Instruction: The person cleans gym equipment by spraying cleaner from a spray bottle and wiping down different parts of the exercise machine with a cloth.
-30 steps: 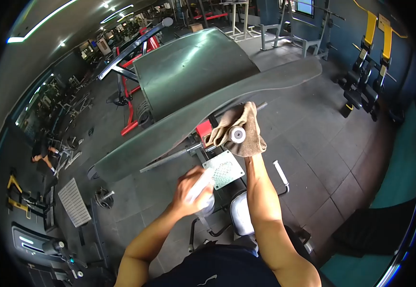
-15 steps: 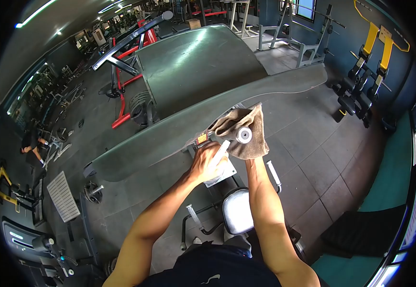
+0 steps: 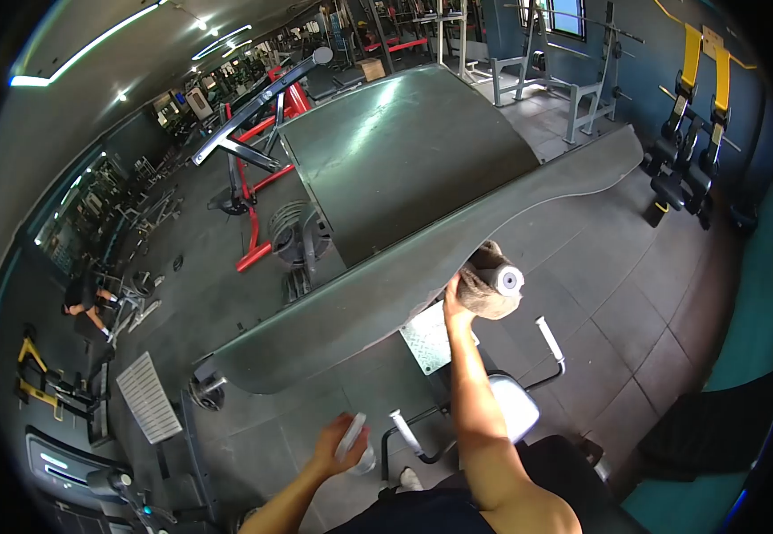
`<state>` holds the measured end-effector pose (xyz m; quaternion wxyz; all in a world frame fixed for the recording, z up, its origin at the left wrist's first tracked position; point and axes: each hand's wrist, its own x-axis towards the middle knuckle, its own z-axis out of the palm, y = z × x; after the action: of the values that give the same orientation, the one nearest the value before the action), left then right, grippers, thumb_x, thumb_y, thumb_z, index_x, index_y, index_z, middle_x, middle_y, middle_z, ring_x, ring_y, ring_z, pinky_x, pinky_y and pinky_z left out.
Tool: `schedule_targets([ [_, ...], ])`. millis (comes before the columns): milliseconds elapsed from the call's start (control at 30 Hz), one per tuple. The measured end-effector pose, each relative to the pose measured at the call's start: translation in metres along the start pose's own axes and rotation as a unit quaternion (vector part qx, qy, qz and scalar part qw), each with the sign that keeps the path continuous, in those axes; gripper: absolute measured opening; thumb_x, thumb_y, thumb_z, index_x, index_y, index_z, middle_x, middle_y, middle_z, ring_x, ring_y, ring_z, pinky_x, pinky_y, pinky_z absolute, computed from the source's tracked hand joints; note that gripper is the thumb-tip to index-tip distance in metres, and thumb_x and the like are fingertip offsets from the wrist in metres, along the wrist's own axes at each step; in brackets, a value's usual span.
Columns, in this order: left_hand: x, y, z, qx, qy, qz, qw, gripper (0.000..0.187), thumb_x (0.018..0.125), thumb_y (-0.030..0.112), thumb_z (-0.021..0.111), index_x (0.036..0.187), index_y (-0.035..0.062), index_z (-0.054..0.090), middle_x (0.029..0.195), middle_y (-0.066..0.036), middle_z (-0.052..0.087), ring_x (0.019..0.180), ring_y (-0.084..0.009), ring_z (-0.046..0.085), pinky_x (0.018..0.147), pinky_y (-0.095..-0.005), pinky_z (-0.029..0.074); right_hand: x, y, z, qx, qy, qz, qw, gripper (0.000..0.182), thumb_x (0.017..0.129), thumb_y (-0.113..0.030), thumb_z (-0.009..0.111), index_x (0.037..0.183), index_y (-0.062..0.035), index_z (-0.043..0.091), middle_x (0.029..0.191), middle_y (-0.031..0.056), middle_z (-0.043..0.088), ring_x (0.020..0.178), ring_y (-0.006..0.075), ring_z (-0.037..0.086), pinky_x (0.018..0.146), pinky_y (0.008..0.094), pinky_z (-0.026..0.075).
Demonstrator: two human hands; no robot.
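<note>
My left hand (image 3: 337,448) is low in front of my body, closed around a spray bottle (image 3: 366,461) with a white trigger top and a clear lower part. Out at arm's length, my right hand (image 3: 458,309) presses a brown cloth (image 3: 486,301) around a machine handle (image 3: 509,281). Only the handle's round pale end with a dark centre shows; the cloth and my fingers hide the rest. Just beyond the cloth runs the long dark green machine cover (image 3: 342,325).
Below my right arm is a white-topped seat (image 3: 513,408), with pale-gripped handles (image 3: 549,338) beside it. A metal footplate (image 3: 428,338) lies under the cover. At the far left, another person (image 3: 87,303) bends near some equipment. A slatted panel (image 3: 148,398) stands to the left.
My left hand has drawn back toward my body with the spray bottle, away from the cloth. The cloth, spread wide before, is now bunched around the handle under my right hand. The view has shifted.
</note>
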<state>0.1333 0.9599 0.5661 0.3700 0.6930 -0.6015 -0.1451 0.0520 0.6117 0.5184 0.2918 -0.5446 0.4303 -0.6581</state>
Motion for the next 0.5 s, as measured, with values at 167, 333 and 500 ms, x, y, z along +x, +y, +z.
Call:
schedule_targets([
  [167, -0.074, -0.037, -0.015, 0.061, -0.009, -0.104, 0.993, 0.008, 0.081, 0.010, 0.068, 0.085, 0.0035, 0.069, 0.077, -0.017, 0.065, 0.072, -0.0368, 0.065, 0.064, -0.0422, 0.052, 0.011, -0.066, -0.022, 0.142, 0.054, 0.040, 0.988, 0.038, 0.090, -0.014, 0.071, 0.125, -0.0030, 0.064, 0.119, 0.0110, 0.068, 0.108, 0.0243, 0.064, 0.094, 0.0384, 0.051],
  [333, -0.098, -0.036, -0.015, 0.035, -0.005, -0.200, 0.979, 0.010, 0.082, 0.014, 0.067, 0.084, 0.0039, 0.070, 0.079, -0.016, 0.067, 0.071, -0.0340, 0.067, 0.066, -0.0404, 0.053, -0.033, 0.081, 0.015, -0.192, -0.160, 0.093, 0.964, 0.051, 0.094, -0.039, 0.060, 0.137, -0.0134, 0.053, 0.146, 0.0127, 0.048, 0.136, 0.0342, 0.041, 0.113, 0.0511, 0.036],
  [500, -0.120, -0.050, 0.001, 0.040, -0.008, -0.273, 0.961, 0.038, 0.100, 0.032, 0.060, 0.108, -0.0042, 0.069, 0.088, -0.012, 0.071, 0.084, -0.0207, 0.068, 0.076, -0.0344, 0.054, -0.045, 0.099, -0.034, 0.314, -0.076, 0.364, 0.873, 0.051, 0.095, -0.035, 0.063, 0.137, -0.0101, 0.050, 0.132, 0.0135, 0.057, 0.121, 0.0267, 0.055, 0.103, 0.0427, 0.047],
])
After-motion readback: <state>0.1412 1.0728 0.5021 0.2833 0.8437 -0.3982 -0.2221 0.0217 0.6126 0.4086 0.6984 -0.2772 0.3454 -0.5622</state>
